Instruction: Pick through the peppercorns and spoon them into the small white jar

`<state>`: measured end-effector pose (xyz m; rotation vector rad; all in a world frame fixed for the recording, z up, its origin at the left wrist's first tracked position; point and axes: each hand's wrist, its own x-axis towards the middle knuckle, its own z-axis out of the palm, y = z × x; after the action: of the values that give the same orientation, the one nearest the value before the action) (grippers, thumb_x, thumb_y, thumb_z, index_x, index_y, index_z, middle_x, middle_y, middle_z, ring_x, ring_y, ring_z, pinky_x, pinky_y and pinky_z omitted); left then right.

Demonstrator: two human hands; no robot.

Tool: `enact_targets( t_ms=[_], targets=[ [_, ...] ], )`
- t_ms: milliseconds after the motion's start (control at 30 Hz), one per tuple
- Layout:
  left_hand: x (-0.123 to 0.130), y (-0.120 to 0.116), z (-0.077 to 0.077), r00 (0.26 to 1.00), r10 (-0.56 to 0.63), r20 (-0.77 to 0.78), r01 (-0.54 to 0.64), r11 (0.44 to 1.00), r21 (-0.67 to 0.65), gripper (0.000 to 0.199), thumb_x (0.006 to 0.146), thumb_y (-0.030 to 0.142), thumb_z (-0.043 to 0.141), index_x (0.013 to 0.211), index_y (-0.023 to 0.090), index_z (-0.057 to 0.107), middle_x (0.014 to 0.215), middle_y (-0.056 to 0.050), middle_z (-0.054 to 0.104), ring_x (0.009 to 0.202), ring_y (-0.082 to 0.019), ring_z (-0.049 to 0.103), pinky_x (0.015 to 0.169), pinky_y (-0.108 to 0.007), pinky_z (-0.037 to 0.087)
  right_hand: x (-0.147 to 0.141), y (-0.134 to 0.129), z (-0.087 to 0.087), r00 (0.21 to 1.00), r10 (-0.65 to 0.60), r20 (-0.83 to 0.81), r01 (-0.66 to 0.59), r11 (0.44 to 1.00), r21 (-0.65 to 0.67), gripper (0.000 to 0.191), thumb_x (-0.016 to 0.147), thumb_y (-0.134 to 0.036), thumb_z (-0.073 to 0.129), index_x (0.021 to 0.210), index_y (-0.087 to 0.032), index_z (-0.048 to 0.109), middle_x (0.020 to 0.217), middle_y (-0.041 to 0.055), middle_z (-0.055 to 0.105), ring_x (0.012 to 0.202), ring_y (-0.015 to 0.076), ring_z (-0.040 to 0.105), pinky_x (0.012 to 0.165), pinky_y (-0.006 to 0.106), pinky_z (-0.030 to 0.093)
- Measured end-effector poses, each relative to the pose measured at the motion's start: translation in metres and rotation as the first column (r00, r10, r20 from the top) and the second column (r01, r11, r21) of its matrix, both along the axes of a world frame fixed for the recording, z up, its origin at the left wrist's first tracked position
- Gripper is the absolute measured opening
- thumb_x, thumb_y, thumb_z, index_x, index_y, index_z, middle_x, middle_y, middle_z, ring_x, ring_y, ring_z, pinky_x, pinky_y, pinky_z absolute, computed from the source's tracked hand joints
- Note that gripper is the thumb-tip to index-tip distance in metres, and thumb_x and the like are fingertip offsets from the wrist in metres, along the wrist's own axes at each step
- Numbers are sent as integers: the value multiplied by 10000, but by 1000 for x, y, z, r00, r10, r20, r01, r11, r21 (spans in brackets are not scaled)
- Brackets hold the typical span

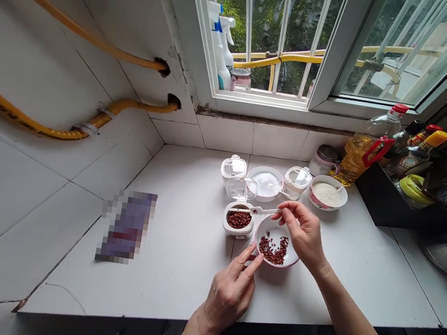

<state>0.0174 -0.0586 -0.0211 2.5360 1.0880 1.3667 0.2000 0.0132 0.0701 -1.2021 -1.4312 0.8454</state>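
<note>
My right hand [301,232] pinches the handle of a small white spoon [261,211], which reaches left above the opening of a white spice jar [237,231]. The jar stands with its clear lid [243,188] flipped up and is nearly full of reddish-brown peppercorns [238,220]. To its right sits a white bowl [293,256] with a pink rim, holding a scatter of the same peppercorns along its near side. The fingers of my left hand [232,289] grip the bowl's near left rim.
Behind stand two lidded jars [233,167] [297,181], a bowl of white granules [265,184] and a bowl of pale powder [328,194]. An oil bottle [360,149] and a black bottle rack [381,208] are at right. A blurred purple packet [127,227] lies at left.
</note>
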Motion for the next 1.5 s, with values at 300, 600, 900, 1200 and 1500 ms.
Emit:
enact_targets(
  t_ms=[300,600,900,1200,1500],
  targets=[
    [0,1,-6,1000,8,-14,-8,1000,4,619,901,-22,439,1497,143,417,1455,-222,511,1176,-227,664,904,-308,612,-27,0,-7,844,-28,535,-255,857,447,222,969,-144,435,965,-243,635,814,14,755,664,172,627,1053,474,418],
    [1,2,-2,1000,15,-9,-15,1000,22,542,895,-37,445,1411,119,506,1402,-227,559,1261,-244,614,972,-327,583,26,3,-4,806,-79,587,-207,891,405,177,922,-112,475,850,-216,598,639,-20,662,599,168,593,885,387,468],
    [0,1,-2,1000,18,-16,-17,999,37,581,888,-56,464,1441,121,489,1429,-218,539,1252,-245,617,965,-315,582,13,1,-26,777,111,620,-280,943,182,225,875,-90,431,767,-220,580,696,-6,697,650,164,589,969,395,426],
    [-1,1,-3,1000,2,-10,-2,1000,24,575,884,-66,473,1427,121,499,1445,-219,518,1286,-244,590,977,-323,580,20,0,-13,934,110,340,-98,994,-54,188,837,-155,466,710,-228,584,564,-11,655,738,202,627,809,337,466],
    [-1,1,-2,1000,-6,-7,6,1000,13,585,874,-75,471,1426,116,499,1438,-225,525,1267,-232,605,985,-325,579,34,-4,-5,844,77,531,-104,994,22,147,901,-185,496,899,-200,643,736,33,711,613,164,612,611,283,448]
  ],
)
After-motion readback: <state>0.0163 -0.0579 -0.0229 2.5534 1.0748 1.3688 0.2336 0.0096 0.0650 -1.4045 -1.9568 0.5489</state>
